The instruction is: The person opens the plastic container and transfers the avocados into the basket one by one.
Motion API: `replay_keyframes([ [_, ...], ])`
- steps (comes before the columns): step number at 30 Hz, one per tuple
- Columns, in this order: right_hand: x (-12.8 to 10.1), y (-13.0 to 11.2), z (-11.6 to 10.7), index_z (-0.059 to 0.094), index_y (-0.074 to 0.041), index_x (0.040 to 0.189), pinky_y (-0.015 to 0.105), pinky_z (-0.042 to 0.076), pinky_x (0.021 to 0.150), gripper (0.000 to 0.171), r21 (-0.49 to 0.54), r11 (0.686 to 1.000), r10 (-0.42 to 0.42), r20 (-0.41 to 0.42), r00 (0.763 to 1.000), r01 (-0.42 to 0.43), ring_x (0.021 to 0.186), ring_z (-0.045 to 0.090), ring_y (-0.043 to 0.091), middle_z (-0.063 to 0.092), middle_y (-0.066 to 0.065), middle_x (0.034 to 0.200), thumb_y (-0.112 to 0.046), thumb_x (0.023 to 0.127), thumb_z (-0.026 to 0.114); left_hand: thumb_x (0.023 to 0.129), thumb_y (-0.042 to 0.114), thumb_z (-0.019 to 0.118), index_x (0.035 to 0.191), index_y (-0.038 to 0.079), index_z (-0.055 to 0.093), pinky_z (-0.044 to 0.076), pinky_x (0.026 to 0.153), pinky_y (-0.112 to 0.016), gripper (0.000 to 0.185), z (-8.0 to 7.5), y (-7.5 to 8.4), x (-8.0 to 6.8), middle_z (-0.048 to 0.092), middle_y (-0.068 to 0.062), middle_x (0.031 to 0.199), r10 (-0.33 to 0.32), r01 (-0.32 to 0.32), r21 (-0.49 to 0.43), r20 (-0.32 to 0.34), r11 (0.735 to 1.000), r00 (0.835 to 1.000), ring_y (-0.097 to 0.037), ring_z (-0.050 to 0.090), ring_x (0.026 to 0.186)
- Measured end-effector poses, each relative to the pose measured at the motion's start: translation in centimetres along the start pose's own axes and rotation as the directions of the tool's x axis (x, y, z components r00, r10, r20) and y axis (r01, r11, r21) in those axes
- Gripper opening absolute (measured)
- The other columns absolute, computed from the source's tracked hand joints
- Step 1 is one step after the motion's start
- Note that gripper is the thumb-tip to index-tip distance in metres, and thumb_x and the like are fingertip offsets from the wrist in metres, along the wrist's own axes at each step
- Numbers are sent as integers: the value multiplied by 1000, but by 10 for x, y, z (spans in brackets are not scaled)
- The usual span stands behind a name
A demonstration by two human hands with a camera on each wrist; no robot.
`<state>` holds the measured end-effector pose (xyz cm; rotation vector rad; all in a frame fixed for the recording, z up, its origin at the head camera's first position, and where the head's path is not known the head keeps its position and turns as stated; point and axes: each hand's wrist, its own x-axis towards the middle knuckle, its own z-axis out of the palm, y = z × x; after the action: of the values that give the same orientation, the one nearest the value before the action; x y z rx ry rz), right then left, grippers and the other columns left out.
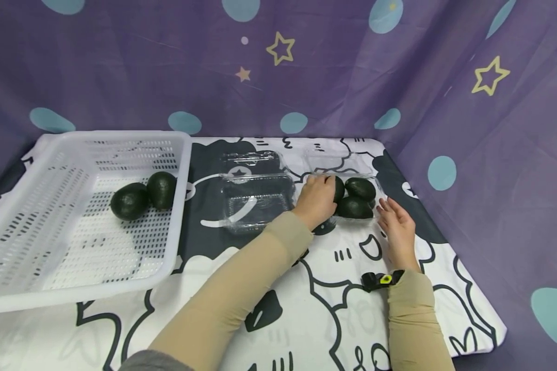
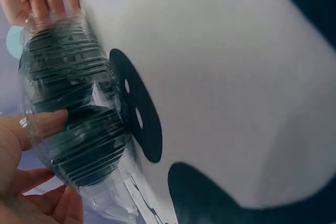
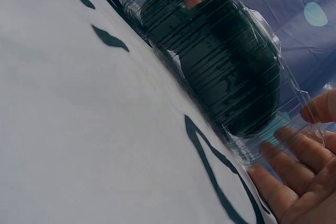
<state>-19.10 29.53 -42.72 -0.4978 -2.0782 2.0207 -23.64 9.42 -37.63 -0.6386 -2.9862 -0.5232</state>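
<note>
Purple cloth with stars and round blue spots hangs behind and to the right of the tabletop (image 1: 306,288), which is covered with a white sheet with black cartoon drawings.

Near the far right corner of the tabletop stands a clear plastic clamshell box (image 1: 353,198) with its lid open toward the far edge. Three dark green avocados are in it. The left hand (image 1: 316,198) lies over the leftmost avocado (image 1: 339,188), with fingers curled on top of it; the other two avocados in the box (image 1: 359,198) lie just beside it, touching each other. The right hand (image 1: 396,226) rests at the right wall of the box, fingers straight and a little apart, steadying it; the right wrist view shows these fingertips (image 3: 283,182) against the ribbed plastic.

A second clear box (image 1: 255,198), also open, stands just to the left of the first and holds nothing. Near the far left corner lies a white perforated basket (image 1: 9,242) with two more avocados (image 1: 144,196) inside.

I judge the work about halfway: one box looks full but its lid is not yet closed, the second box is not yet filled, and two fruits are left in the basket.
</note>
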Motion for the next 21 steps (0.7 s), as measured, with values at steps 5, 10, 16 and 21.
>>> replay_keyframes([
  [5,0,-1,-1,36,-8,153,37,40,114,54,-3,1000,-6,-1,1000,6,139,48,21,46,7,152,-12,101,47,93,26,70,151,11,39,47,104,-38,68,5,3,6,43,-13,152,-27,27,8,8,1000,1000,-34,41,134],
  [10,0,-2,0,37,-8,153,36,41,114,54,-3,1000,-3,-3,1000,3,139,48,21,46,7,152,-11,101,47,92,25,71,151,12,38,51,98,-37,68,7,5,8,43,-12,151,-37,36,36,23,999,999,-35,37,135],
  [16,-1,-2,0,37,-8,153,37,41,114,54,-9,1000,1,-8,1000,-1,139,48,22,46,8,152,-11,100,47,91,27,72,151,11,38,49,102,-41,71,7,7,9,43,-13,149,-28,27,80,13,996,1000,-34,37,136],
  [21,-1,-1,1,37,-6,152,36,41,113,53,-3,1000,-3,-9,1000,3,138,48,23,47,9,152,-11,100,47,90,29,73,150,11,37,48,101,-41,73,8,8,9,42,-15,147,-26,26,107,4,994,1000,-32,40,134],
])
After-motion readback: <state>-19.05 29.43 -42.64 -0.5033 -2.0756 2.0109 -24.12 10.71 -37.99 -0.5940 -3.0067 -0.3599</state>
